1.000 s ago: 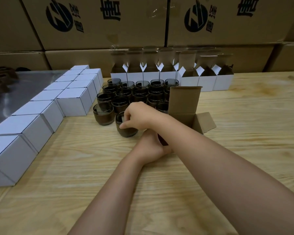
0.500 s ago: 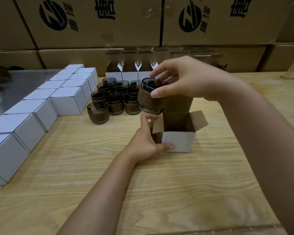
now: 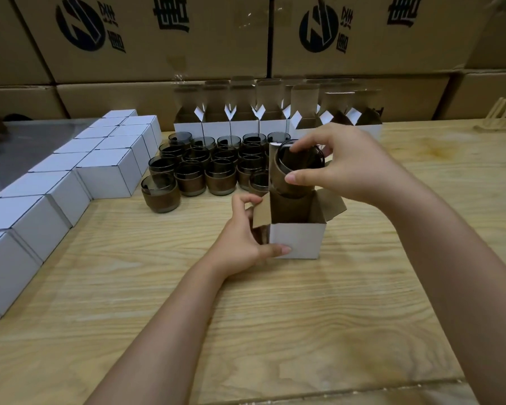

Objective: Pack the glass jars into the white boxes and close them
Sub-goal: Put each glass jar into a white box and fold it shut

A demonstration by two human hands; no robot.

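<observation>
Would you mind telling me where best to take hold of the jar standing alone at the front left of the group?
Probably best: pinch the front-left jar by its glass rim from above, coming in from the near side. It stands upright, mouth open, while other jars crowd its back and right.

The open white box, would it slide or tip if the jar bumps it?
Probably slides easily: the open white box is thin card and looks empty, so the left hand steadies its corner. Its loose flaps would likely bend if the jar catches them.
</observation>
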